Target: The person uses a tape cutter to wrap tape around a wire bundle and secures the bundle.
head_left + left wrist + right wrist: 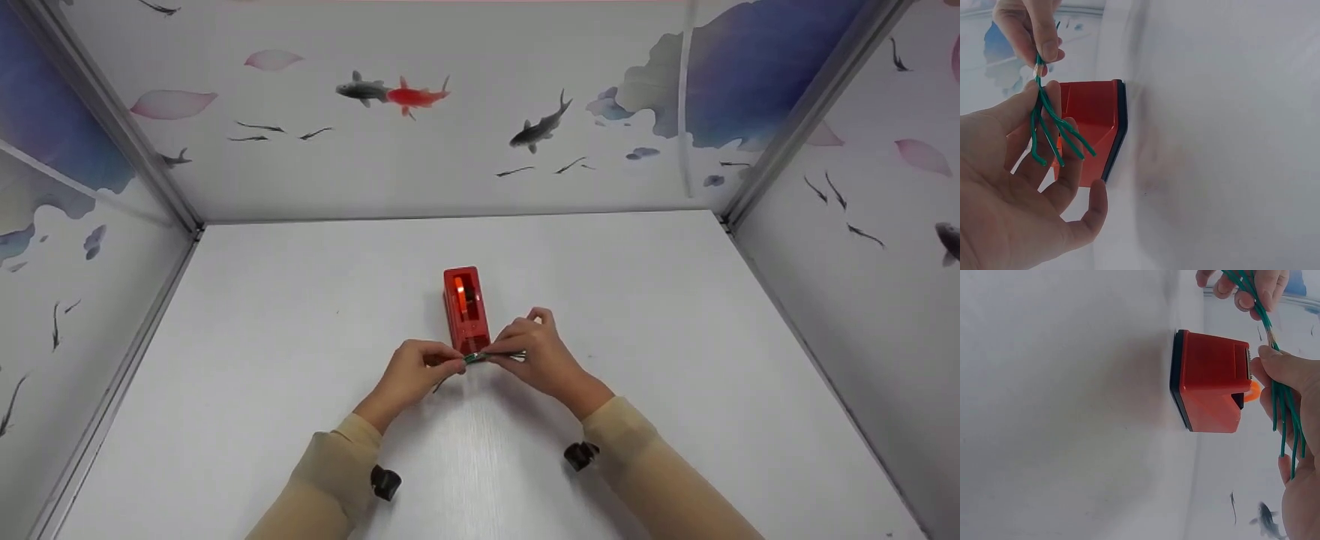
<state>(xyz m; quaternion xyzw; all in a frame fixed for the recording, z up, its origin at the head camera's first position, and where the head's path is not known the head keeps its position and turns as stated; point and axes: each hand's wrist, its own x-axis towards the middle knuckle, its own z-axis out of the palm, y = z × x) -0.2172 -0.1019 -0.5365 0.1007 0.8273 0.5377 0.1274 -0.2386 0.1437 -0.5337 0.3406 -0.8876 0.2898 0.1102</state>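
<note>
A bundle of thin green wires (1044, 121) runs from one hand to the other, with a pale tan band (1271, 338) round its middle. My left hand (412, 373) pinches it between thumb and forefinger on one side of the band, the other fingers loosely bent. On the other side, my right hand (545, 364) grips it the same way. Loose wire ends fan out over each palm in the wrist views. Just beyond the fingertips stands a red tape dispenser (470, 330) with an orange wheel (460, 295) inside; the bundle overlaps its near end in the head view.
The white tabletop (300, 322) holds the dispenser. Printed panels with fish and petals wall in the back (465, 165) and both sides. Small black cameras sit at the left sleeve (386, 483) and right sleeve (580, 455).
</note>
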